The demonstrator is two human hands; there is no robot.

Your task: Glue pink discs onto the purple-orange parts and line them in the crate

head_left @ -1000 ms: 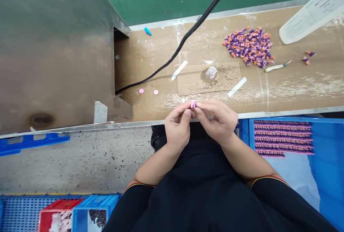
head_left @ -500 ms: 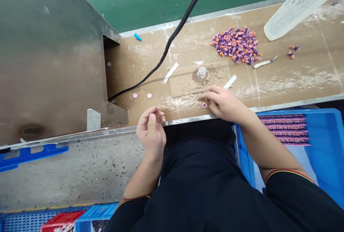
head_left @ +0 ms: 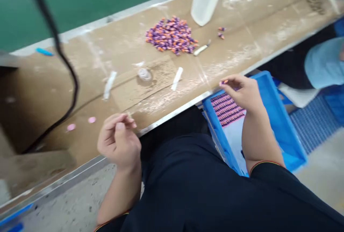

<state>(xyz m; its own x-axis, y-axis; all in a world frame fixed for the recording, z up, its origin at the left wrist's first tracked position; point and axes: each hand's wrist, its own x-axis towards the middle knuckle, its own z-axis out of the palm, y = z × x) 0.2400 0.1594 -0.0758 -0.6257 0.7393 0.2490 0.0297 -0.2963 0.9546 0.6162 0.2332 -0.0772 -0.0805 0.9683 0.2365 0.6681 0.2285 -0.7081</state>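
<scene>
"Where was the purple-and-orange piece (head_left: 223,82)?"
"Pinched in your right hand (head_left: 247,94), the blue bin (head_left: 286,138) below; your left hand (head_left: 119,140) curled, contents unclear."
"The step?"
"A carry, seemingly; next wanted a steady pinch."

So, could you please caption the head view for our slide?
Right hand pinching a purple-orange piece near a blue crate holding rows of similar pieces.

R hand (head_left: 245,92), over blue bin (head_left: 290,153) w/ rows of pcs (head_left: 227,110), pinches small pc (head_left: 223,82), prob. purple/orange (blurry); L hand (head_left: 118,140) loosely curled nr table edge (head_left: 172,114).
</scene>
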